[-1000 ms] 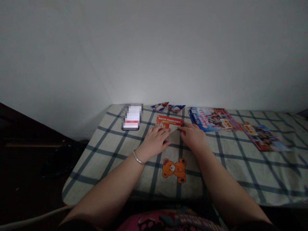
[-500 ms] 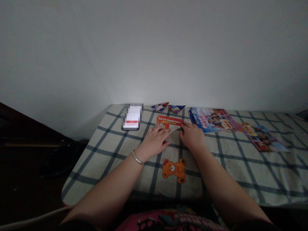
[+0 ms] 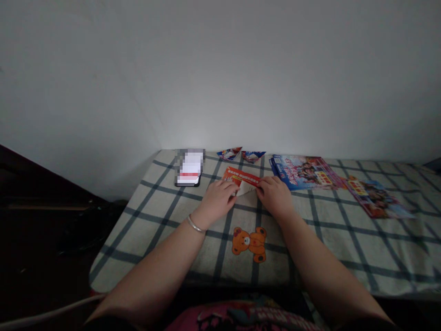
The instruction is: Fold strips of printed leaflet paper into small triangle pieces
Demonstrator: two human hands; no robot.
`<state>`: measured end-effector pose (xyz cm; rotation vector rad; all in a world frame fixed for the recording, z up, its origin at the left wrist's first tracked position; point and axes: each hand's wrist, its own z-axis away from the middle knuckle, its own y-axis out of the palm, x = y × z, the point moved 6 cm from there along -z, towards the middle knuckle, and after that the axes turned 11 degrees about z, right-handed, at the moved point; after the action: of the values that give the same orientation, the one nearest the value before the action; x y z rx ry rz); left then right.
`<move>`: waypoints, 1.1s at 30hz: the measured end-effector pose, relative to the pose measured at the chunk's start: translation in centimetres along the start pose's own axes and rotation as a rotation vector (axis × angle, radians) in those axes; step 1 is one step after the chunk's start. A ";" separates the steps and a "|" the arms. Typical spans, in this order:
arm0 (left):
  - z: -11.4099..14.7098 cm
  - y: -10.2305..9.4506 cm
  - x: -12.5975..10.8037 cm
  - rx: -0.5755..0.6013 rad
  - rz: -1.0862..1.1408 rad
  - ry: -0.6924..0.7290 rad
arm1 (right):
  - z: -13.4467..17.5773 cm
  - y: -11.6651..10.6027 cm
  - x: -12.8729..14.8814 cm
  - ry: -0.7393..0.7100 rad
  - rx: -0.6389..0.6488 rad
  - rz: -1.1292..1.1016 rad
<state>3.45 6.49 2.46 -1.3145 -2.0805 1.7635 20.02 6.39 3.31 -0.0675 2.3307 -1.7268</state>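
A red printed sheet of paper (image 3: 242, 174) lies on the checked tablecloth, partly folded so that a pale area shows along its near side. My left hand (image 3: 219, 198), with a silver bangle at the wrist, has its fingers closed on the paper's left side. On the other side, my right hand (image 3: 274, 194) pinches the right end between thumb and fingers. Just beyond the paper, by the wall, are two small folded paper pieces: one on the left (image 3: 229, 153) and one on the right (image 3: 253, 156). The fingers hide parts of the paper's near edge.
A lit phone (image 3: 190, 167) lies at the back left. Colourful leaflets (image 3: 303, 172) are stacked to the right, with another leaflet (image 3: 377, 196) farther right. An orange bear print (image 3: 250, 244) marks the tablecloth (image 3: 155, 220) near me. A wall (image 3: 220, 82) rises behind the table.
The red paper has turned slightly, its right end coming nearer to me, and the pale part shows more. My left hand has drawn in its fingers and shifted slightly left.
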 end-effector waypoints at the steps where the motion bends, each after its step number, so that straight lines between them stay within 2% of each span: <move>1: 0.0 0.1 0.0 0.006 -0.008 0.001 | 0.1 -0.1 0.2 -0.014 -0.010 -0.012; 11: 0.2 0.1 0.7 -0.032 -0.034 -0.032 | 0.5 -0.4 0.7 -0.136 -0.099 -0.226; 19: 0.1 -0.1 0.4 -0.047 -0.048 -0.008 | 0.8 -0.7 2.1 -0.255 -0.116 -0.320; 27: 0.2 -0.3 0.1 -0.047 -0.048 0.017 | 0.9 -0.3 2.4 -0.265 -0.127 -0.303; 33: 0.0 -0.3 -0.2 -0.036 -0.076 0.040 | 0.9 -0.9 2.2 -0.274 -0.230 -0.344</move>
<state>3.40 6.37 2.75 -1.2519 -2.1206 1.6629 17.95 4.84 3.52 -0.7358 2.3949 -1.4577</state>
